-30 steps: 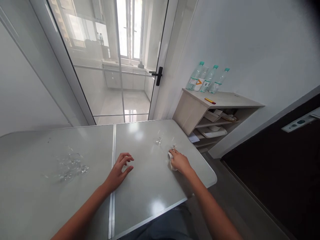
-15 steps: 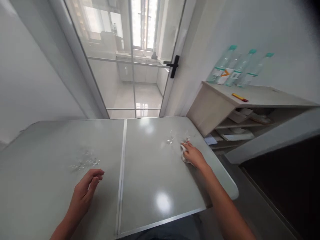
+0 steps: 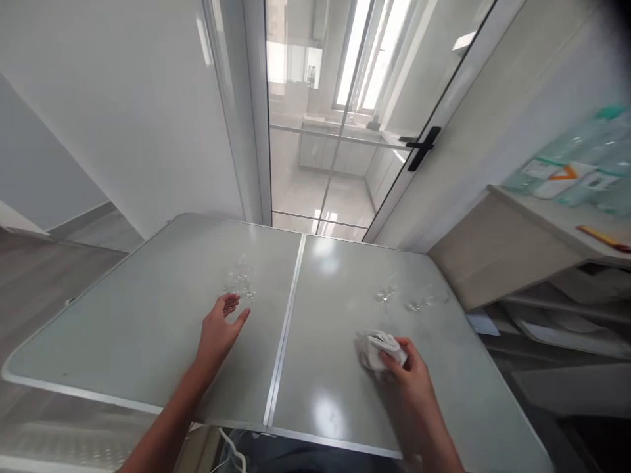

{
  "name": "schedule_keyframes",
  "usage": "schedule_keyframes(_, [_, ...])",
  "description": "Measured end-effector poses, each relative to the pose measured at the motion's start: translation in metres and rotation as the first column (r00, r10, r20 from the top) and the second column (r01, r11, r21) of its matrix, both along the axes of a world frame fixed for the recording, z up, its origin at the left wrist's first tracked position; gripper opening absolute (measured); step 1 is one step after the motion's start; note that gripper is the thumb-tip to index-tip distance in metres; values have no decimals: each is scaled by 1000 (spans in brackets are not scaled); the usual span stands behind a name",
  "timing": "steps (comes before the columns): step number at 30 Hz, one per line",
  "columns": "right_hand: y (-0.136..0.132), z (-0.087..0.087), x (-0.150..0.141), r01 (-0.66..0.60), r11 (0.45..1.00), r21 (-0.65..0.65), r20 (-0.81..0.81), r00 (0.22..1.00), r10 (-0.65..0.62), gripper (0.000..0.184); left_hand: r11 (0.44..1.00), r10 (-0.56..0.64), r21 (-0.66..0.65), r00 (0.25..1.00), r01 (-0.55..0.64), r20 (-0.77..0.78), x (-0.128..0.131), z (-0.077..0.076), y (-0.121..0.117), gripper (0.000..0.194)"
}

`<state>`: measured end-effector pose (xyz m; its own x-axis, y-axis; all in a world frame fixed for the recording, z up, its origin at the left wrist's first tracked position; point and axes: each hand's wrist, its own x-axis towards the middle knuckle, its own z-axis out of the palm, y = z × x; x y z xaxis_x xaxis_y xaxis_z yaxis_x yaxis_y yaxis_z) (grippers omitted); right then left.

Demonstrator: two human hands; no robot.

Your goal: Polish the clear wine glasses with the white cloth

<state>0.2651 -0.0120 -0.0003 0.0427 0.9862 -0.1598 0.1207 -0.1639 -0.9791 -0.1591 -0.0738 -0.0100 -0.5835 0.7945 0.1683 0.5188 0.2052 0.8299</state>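
A folded white cloth (image 3: 378, 347) is gripped by my right hand (image 3: 417, 376), thumb against its near side, over the right half of the pale table. My left hand (image 3: 219, 332) has its thumb and fingers apart and holds nothing. Just beyond its fingertips is a cluster of clear, glass-like things (image 3: 240, 284); whether the fingers touch them I cannot tell. Farther back than the cloth, two more small clear glass-like things (image 3: 384, 295) are on the right half of the table. Their outlines are too faint to name the kind.
A metal strip (image 3: 286, 328) divides the glossy table (image 3: 158, 309) in two. Behind it stands a glazed door with a black handle (image 3: 422, 146). At the right, a wooden shelf unit (image 3: 473, 246) carries clear bottles (image 3: 566, 174) and a yellow-and-red cutter-like tool (image 3: 604, 238).
My view has swung to the left. My right hand has drawn the cloth back toward me, away from the clear things. My left hand has opened and reached forward to the left cluster.
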Motion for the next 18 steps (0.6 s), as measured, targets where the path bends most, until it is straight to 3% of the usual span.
schedule_keyframes(4, [-2, 7, -6, -61, 997, 49, 133, 990, 54, 42, 995, -45, -87, 998, 48, 35, 6, -21, 17, 69])
schedule_keyframes(7, [-4, 6, 0, -137, 990, 25, 150, 980, 132, 52, 996, -30, -84, 996, 37, 83, 11, -26, 29, 80])
schedule_keyframes(10, [-8, 0, 10, -191, 981, 29, 202, 962, 181, 33, 997, 17, -74, 995, -10, 95, 16, -25, 39, 86])
schedule_keyframes(15, [-13, -5, 27, -131, 990, 43, 277, 954, 114, 24, 994, 100, 23, 989, -103, 110, 21, -21, 51, 76])
schedule_keyframes(18, [-14, -2, 33, -99, 994, 39, 192, 977, 89, 21, 983, 108, 130, 983, -127, 146, 24, -21, 58, 64])
